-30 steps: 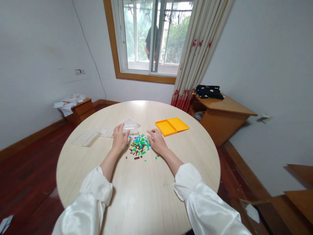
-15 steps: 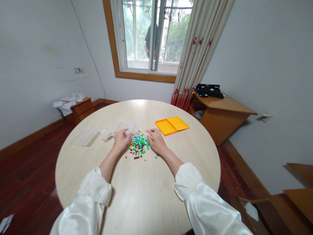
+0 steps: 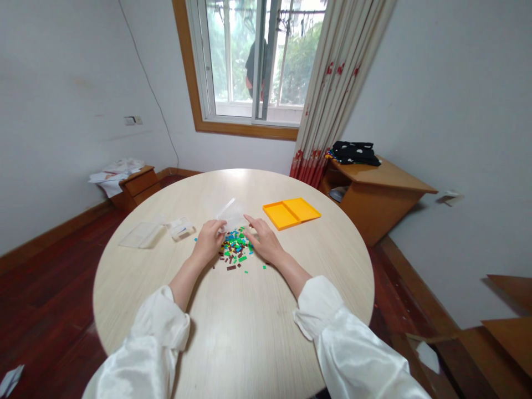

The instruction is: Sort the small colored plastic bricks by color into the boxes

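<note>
A heap of small coloured building bricks (image 3: 238,245), green, blue, brown and yellow, lies on the round table (image 3: 233,321) between my hands. My left hand (image 3: 209,240) is at the heap's left edge, its thumb and fingers closed on the near edge of a clear plastic piece (image 3: 233,213). That piece stands tilted just behind the bricks; its exact shape is hard to make out. At the right edge of the heap rests my right hand (image 3: 265,241), fingers apart, index finger stretched towards the clear plastic. I see nothing held in it.
An open yellow two-part case (image 3: 292,213) lies at the back right of the table. To the left are a clear plastic box (image 3: 142,234) and a smaller clear container (image 3: 182,228) with something whitish inside. Stray bricks lie just in front of the heap.
My left hand has moved slightly right and closed on the clear plastic piece, which has shifted right and tilted up. My right hand has barely moved, its index finger a little further left.
</note>
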A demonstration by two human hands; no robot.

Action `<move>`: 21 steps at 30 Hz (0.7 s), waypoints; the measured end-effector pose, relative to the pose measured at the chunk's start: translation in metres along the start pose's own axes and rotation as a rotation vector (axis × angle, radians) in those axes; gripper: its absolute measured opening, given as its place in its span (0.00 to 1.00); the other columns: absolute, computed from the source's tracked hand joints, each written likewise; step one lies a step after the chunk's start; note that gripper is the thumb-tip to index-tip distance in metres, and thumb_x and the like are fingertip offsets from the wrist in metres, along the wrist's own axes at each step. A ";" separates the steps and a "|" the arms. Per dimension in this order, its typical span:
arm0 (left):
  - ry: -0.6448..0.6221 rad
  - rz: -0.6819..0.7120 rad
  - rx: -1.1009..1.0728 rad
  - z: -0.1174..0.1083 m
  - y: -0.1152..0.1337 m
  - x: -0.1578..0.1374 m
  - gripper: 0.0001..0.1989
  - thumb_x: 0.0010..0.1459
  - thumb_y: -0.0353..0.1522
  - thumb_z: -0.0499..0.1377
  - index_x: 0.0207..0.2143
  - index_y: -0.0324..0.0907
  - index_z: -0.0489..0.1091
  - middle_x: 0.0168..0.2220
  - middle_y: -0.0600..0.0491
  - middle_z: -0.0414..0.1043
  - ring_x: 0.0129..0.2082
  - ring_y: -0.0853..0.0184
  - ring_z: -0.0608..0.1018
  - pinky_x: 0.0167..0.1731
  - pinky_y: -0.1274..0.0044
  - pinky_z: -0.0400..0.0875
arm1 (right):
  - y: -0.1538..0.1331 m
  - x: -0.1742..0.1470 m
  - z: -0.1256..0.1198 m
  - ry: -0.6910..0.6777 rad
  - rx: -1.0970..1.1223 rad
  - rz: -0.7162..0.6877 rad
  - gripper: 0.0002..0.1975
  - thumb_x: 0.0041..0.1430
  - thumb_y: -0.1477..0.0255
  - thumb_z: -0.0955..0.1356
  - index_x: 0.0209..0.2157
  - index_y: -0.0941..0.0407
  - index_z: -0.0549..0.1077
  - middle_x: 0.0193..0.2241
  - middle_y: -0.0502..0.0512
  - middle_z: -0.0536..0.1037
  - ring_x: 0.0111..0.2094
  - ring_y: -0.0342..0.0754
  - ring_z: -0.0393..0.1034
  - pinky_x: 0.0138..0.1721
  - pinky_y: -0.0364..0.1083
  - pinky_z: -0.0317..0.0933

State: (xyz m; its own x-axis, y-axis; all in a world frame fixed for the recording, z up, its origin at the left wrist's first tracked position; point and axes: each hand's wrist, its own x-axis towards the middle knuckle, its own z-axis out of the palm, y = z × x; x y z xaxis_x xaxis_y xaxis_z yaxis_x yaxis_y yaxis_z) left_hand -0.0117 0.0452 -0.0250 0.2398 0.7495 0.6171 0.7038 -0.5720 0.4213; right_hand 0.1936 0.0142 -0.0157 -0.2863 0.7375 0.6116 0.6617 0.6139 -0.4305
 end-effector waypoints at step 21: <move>0.019 -0.078 -0.129 -0.005 0.019 -0.004 0.14 0.47 0.29 0.53 0.37 0.41 0.71 0.41 0.50 0.77 0.42 0.62 0.77 0.46 0.69 0.70 | -0.003 0.002 -0.005 0.080 -0.010 0.130 0.11 0.60 0.68 0.63 0.44 0.56 0.67 0.34 0.55 0.73 0.38 0.49 0.68 0.42 0.47 0.61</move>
State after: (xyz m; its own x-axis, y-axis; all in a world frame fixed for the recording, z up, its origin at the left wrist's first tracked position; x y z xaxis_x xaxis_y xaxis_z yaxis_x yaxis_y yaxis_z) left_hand -0.0027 0.0299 -0.0167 0.1740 0.7876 0.5911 0.6276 -0.5513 0.5497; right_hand 0.1943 0.0123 -0.0099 -0.1415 0.7855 0.6025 0.6967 0.5114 -0.5031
